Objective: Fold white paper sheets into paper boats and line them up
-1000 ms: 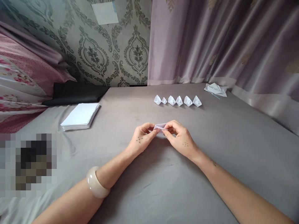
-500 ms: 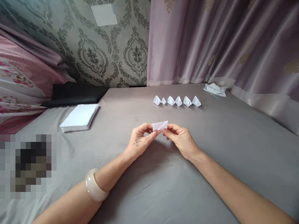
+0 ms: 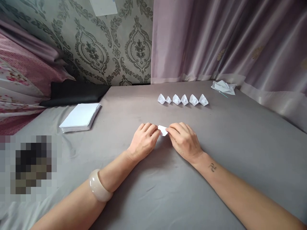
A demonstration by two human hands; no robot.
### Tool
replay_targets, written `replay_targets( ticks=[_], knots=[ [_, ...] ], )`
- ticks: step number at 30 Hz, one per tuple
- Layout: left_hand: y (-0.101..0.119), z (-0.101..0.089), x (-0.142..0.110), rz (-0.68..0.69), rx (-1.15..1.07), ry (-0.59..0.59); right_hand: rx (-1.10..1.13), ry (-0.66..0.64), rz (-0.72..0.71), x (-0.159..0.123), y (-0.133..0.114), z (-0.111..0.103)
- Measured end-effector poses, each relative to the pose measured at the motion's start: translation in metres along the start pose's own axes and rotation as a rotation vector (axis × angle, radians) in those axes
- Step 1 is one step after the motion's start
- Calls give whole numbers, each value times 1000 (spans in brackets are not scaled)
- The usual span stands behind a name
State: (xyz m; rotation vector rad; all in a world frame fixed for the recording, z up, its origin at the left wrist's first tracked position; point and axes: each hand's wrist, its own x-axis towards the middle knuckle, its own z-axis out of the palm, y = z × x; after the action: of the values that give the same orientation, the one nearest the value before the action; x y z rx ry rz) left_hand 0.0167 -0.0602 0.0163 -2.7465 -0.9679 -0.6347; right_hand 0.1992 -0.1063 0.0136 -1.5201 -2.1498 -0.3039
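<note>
Between my two hands is a small folded piece of white paper [image 3: 163,130], held a little above the grey sheet. My left hand [image 3: 144,140] pinches its left end, with the back of the hand turned up. The right end is pinched by the thumb and fingers of my right hand [image 3: 184,139]. Parts of the paper are hidden under the fingertips. Beyond the hands, several folded white paper boats [image 3: 177,99] stand in a row, one of them smaller than the others.
A stack of white paper [image 3: 80,116] lies at the left, in front of a black cloth [image 3: 76,91]. Loose folded white papers [image 3: 223,87] sit at the back right near the purple curtain [image 3: 201,38]. Patterned wallpaper [image 3: 115,44] covers the back wall.
Both hands have rolled so their backs face up, and the paper has tilted, showing a different face. The view has dipped slightly downward.
</note>
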Motion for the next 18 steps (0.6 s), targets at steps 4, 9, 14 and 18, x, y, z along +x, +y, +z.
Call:
replay_targets(
  ticks=[4, 9, 14, 18],
  knots=[
    [-2, 7, 3, 39, 1, -99, -105, -106, -62, 1, -4, 4],
    [-2, 10, -1, 12, -45, -201, -16, -222, -31, -2, -1, 8],
    [3, 4, -10, -163, -185, -193, 204, -235, 72, -4, 7, 6],
    [4, 5, -12, -417, -358, -129, 385, -223, 190, -1, 14, 8]
  ],
)
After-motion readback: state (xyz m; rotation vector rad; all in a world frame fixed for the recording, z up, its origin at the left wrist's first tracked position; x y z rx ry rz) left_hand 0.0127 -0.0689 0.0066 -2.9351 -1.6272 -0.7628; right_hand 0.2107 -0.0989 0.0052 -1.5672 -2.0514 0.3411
